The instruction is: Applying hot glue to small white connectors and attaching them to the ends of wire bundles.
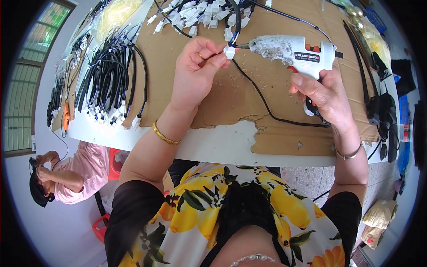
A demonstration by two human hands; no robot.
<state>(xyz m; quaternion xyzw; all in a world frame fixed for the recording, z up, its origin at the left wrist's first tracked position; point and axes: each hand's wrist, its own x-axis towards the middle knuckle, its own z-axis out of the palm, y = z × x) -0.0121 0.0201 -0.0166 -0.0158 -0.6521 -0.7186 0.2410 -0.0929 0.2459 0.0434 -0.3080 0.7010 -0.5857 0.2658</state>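
My left hand pinches a small white plug connector between thumb and fingers. From the connector a black-sleeved cable runs up toward the far edge. My right hand is wrapped round the grip of a white glue gun with a red trigger. The front of the gun is coated in dried glue. Its metal nozzle points left and meets the wires at the back of the connector, touching or nearly so. The gun's black cord hangs from the handle and lies across the cardboard.
Cardboard with a torn front edge covers the white table. White connectors on cables lie heaped at the far side. A bundle of black cables lies left, black power adapters right. Another person sits at the left.
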